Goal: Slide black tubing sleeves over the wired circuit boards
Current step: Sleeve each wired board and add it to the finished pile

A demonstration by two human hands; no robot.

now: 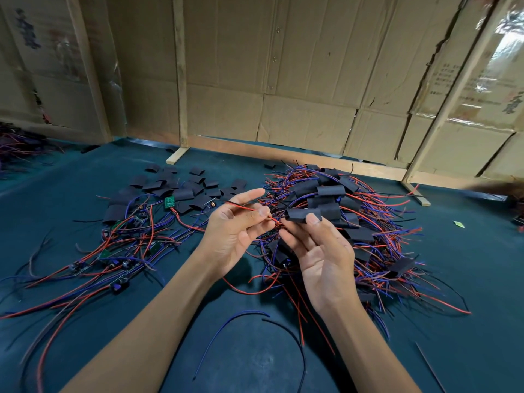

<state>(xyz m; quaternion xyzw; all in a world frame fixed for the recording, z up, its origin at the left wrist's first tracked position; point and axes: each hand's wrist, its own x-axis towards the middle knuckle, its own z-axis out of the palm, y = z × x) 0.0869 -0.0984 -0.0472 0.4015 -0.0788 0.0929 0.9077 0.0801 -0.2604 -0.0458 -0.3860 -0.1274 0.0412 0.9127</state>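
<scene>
A cardboard wall closes off the back of the workspace, braced by wooden strips. In front of it a dark green mat is spread as the work surface.

On the right of the mat a large heap of finished pieces is piled, red and blue wires sticking out of black sleeves; it seems to be kept apart so done work is not mixed with the rest. On the left a looser spread of bare boards with wires is laid out, one green board plainly visible, and just behind it a scatter of empty sleeves is kept within reach as supply.

Both hands are raised above the mat between the two piles. The left hand is held palm up, and a red wire is pinched between its thumb and fingers, presumably to steady the lead while the tube is drawn along it. The right hand is also palm up; a black sleeve is gripped between its thumb and the fingertips behind it, the other fingers lying loosely curved.

The sleeve's long axis is set roughly left to right, slightly tilted, its left opening turned toward the wire. Whether a board is already inside cannot be told.
</scene>
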